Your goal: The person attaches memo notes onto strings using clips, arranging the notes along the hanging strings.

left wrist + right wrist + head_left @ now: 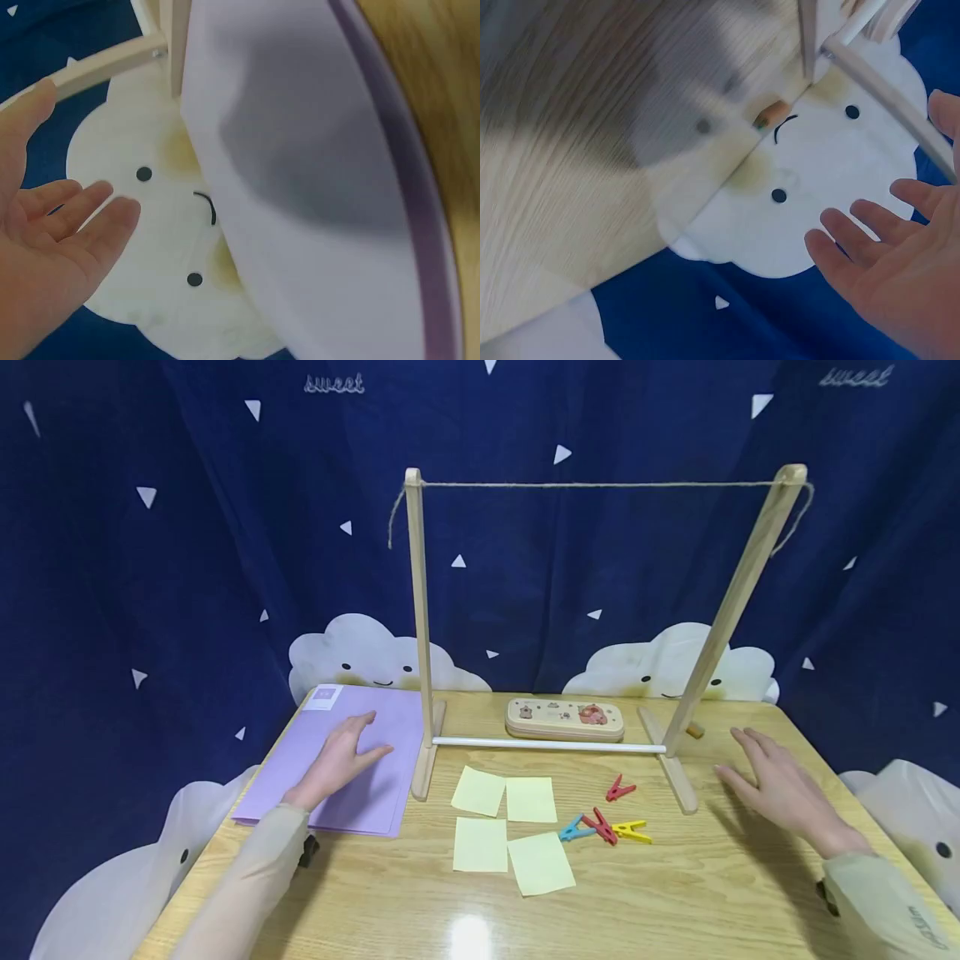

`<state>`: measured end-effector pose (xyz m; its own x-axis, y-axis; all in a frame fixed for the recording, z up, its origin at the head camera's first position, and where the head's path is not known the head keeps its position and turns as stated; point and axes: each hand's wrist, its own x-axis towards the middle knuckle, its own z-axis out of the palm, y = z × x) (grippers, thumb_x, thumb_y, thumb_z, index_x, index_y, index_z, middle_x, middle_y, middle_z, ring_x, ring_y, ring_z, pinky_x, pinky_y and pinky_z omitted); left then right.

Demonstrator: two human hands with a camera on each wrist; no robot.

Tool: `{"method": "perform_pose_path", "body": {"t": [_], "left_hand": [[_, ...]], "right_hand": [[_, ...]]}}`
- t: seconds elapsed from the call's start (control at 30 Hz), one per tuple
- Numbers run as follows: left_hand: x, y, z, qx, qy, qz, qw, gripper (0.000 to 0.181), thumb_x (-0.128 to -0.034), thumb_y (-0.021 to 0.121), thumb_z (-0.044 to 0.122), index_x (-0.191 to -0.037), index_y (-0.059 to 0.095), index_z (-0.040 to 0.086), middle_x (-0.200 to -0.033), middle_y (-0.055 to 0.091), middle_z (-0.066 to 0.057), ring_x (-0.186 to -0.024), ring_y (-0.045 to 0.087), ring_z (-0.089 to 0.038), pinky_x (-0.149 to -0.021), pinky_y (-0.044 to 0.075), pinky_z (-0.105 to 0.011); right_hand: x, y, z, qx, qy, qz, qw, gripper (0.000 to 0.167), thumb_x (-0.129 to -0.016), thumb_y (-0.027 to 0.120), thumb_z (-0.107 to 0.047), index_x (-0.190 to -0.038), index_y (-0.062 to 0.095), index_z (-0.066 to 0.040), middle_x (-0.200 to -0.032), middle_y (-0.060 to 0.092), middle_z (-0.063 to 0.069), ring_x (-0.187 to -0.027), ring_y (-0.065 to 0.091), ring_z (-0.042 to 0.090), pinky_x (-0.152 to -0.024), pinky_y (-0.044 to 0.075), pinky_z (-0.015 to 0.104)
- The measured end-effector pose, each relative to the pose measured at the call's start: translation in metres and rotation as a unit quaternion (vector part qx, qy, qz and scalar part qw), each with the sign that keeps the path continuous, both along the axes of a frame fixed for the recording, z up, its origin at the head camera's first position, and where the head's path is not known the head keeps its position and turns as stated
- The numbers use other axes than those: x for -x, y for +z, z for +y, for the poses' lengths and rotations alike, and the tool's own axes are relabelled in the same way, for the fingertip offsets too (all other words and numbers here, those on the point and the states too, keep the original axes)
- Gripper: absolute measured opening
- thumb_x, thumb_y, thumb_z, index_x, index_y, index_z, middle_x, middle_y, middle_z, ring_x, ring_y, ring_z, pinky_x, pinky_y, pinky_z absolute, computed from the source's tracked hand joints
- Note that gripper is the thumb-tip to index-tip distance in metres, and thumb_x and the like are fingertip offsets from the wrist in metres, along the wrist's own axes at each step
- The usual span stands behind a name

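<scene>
My left hand (341,762) hovers over a purple folder (292,768) at the table's left side, fingers extended and nothing held. In the left wrist view the folder (300,150) carries a shadow, and the hand (60,232) appears apart from it. To the right of a wooden frame, my right hand (787,789) is held above the table with fingers spread, also holding nothing. Between the hands lie several pale yellow sticky notes (480,845). Beside them are small clothespins: a blue one (576,829), two red ones including this red clothespin (618,788), and a yellow one (632,832).
The wooden frame (422,610) stands toward the back, with a string (600,485) tied across its top and a white rod (547,744) low down. Behind the rod lies a cream pencil case (564,718). A small brown object (695,729) sits by the right post.
</scene>
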<state>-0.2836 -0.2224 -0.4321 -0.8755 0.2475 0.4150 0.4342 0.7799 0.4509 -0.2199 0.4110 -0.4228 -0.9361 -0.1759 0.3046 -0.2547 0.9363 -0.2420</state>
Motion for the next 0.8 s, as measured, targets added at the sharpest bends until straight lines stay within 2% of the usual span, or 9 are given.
{"method": "perform_pose_path", "body": {"t": [0.13, 0.37, 0.5, 0.67, 0.8], "left_hand": [[-0.003, -0.002, 0.006, -0.048, -0.009, -0.012, 0.9988, 0.055, -0.0837, 0.078, 0.015, -0.127, 0.057, -0.011, -0.119, 0.065, -0.03, -0.106, 0.065, -0.043, -0.087, 0.057, -0.05], [-0.008, -0.004, 0.021, -0.119, -0.026, -0.061, 0.9907, 0.039, -0.0814, 0.079, 0.006, -0.116, 0.065, -0.007, -0.109, 0.071, -0.027, -0.091, 0.071, -0.04, -0.083, 0.06, -0.047], [-0.011, -0.004, 0.03, -0.124, -0.038, -0.083, 0.9881, 0.035, -0.0817, 0.079, 0.008, -0.112, 0.067, -0.005, -0.106, 0.073, -0.024, -0.086, 0.073, -0.034, -0.081, 0.06, -0.043], [-0.012, -0.004, 0.042, -0.121, -0.054, -0.115, 0.9844, 0.035, -0.0838, 0.077, 0.009, -0.113, 0.066, -0.006, -0.109, 0.072, -0.024, -0.088, 0.073, -0.034, -0.079, 0.06, -0.038], [-0.012, -0.006, 0.052, -0.126, -0.069, -0.137, 0.9801, 0.036, -0.085, 0.075, 0.009, -0.116, 0.065, -0.008, -0.111, 0.071, -0.025, -0.092, 0.072, -0.034, -0.081, 0.06, -0.038]], "right_hand": [[-0.002, -0.002, -0.011, 0.035, 0.019, 0.01, 0.9991, 0.069, -0.098, 0.062, -0.033, -0.146, 0.036, 0.008, -0.141, 0.042, 0.038, -0.125, 0.04, 0.058, -0.096, 0.035, 0.07], [-0.003, -0.007, -0.03, 0.066, 0.057, 0.035, 0.9956, 0.056, -0.094, 0.068, -0.022, -0.136, 0.047, 0.009, -0.129, 0.054, 0.033, -0.107, 0.057, 0.048, -0.081, 0.049, 0.061], [-0.002, -0.01, -0.042, 0.083, 0.068, 0.025, 0.9939, 0.051, -0.094, 0.068, -0.021, -0.134, 0.05, 0.007, -0.128, 0.057, 0.03, -0.106, 0.062, 0.046, -0.081, 0.054, 0.057], [0.0, -0.012, -0.056, 0.108, 0.083, -0.011, 0.9907, 0.049, -0.095, 0.067, -0.019, -0.134, 0.051, 0.007, -0.128, 0.059, 0.031, -0.106, 0.063, 0.048, -0.082, 0.055, 0.057], [0.001, -0.014, -0.065, 0.118, 0.095, -0.016, 0.9883, 0.045, -0.093, 0.069, -0.015, -0.13, 0.055, 0.007, -0.124, 0.062, 0.03, -0.105, 0.065, 0.046, -0.081, 0.057, 0.053]]}}
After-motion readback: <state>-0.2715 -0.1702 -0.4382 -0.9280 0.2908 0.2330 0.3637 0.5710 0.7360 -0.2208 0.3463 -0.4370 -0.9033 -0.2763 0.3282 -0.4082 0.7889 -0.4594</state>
